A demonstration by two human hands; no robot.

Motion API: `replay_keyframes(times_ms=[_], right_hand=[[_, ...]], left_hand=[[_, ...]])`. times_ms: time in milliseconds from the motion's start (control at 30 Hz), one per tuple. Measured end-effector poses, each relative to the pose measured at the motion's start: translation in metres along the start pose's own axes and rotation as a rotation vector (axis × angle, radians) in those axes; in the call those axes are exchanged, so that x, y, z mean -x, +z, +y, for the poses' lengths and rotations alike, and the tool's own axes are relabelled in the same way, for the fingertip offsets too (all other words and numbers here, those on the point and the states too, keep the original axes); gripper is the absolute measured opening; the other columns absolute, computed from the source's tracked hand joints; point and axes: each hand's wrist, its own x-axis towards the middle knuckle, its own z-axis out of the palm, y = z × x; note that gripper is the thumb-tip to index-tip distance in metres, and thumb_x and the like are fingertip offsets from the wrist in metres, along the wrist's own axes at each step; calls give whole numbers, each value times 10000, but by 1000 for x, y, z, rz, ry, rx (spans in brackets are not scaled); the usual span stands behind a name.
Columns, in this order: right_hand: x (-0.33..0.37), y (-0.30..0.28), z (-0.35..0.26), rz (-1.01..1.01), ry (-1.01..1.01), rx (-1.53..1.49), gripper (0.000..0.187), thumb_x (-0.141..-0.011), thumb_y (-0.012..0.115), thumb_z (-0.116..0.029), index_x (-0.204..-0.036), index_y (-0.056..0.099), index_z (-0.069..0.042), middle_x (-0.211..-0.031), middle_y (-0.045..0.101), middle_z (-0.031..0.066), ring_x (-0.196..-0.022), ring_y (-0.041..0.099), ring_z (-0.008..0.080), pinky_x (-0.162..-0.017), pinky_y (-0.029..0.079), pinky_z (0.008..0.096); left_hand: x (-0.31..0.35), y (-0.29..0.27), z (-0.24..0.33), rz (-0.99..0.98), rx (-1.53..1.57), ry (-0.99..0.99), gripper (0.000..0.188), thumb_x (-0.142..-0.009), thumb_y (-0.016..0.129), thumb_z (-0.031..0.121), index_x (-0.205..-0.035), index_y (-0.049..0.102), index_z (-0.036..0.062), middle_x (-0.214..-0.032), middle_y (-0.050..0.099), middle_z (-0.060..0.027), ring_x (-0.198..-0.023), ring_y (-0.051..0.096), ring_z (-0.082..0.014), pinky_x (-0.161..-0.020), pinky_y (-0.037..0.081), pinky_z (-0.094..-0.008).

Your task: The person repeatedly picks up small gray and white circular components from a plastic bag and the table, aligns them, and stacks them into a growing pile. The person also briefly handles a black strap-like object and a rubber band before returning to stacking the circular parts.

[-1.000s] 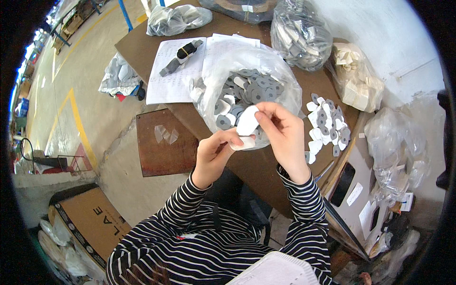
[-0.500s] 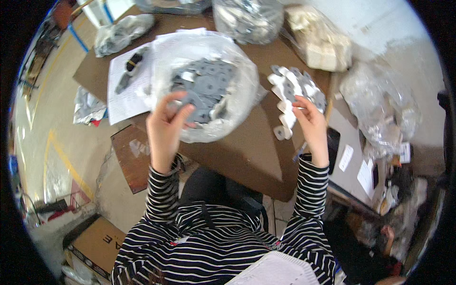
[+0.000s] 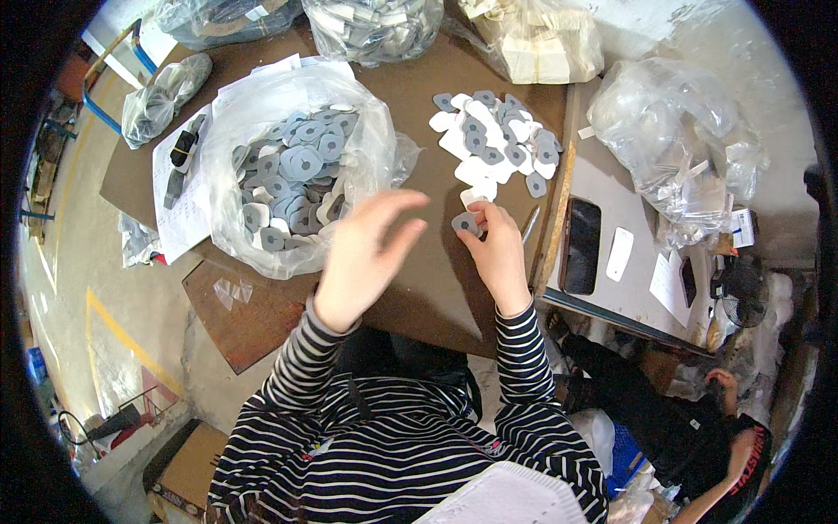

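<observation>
My right hand (image 3: 499, 255) pinches a small grey pad (image 3: 466, 224) with a dark round spot in its middle, just in front of a loose pile of grey and white pads (image 3: 502, 140) on the brown table. My left hand (image 3: 367, 258) is slightly blurred, with thumb and fingers apart and nothing visible in it. It hovers beside the clear plastic bag (image 3: 262, 260), whose mouth is spread wide. Inside the bag lie many similar grey pads (image 3: 301, 163), a few showing pale sides.
Written sheets (image 3: 170, 231) lie under the bag, with a black-wrapped bundle (image 3: 183, 148) on them. Filled plastic bags (image 3: 375, 31) stand at the back. On the right side table are a dark phone (image 3: 582, 244) and a large plastic bag (image 3: 672, 140). Another person (image 3: 672, 419) is low at the right.
My left hand has left the bag's mouth, moved right, and no longer shows the grey pad. My right hand has drawn toward me from the pile, holding a grey pad. The view has shifted.
</observation>
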Motion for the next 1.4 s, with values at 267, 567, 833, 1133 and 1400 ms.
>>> replay_keyframes(times_ms=[267,567,833,1133,1400], right_hand=[[9,6,15,140,-22,-47,472,-731,793,-35,-1151,578,-9,-1027,624,143,-867,614,272,-780,514,360],[16,-4,3,-77,56,-385,369,-774,736,-9,-1103,570,-14,-942,653,139,-834,645,261,-743,518,353],[-29,-29,16,80,-282,-7,548,-802,755,-123,-1300,550,-27,-1332,523,240,-1254,496,404,-1032,436,444],[-14,26,8,227,-332,554,205,-883,656,-117,-1044,630,8,-1102,664,233,-985,693,313,-766,593,350],[-2,17,3,230,-350,278,128,-858,637,-29,-972,615,25,-919,637,168,-777,673,343,-655,567,401]], left_hand=[[-2,93,-32,-144,-68,24,442,-797,658,-5,-1227,554,1,-1158,574,-193,-1067,565,-377,-944,467,-439],[4,87,-31,-318,-129,-55,255,-791,646,-22,-1043,603,-13,-971,582,-170,-941,596,-369,-843,493,-436],[-8,-24,-1,152,69,-131,134,-859,690,22,-990,661,16,-878,651,-66,-782,631,-142,-695,503,-273],[7,-70,-13,678,67,-232,224,-907,660,66,-1130,664,41,-1015,653,-7,-858,572,-97,-767,464,-237],[31,17,19,100,159,-102,182,-852,655,-33,-1025,674,21,-987,664,-105,-903,646,-203,-825,503,-293]])
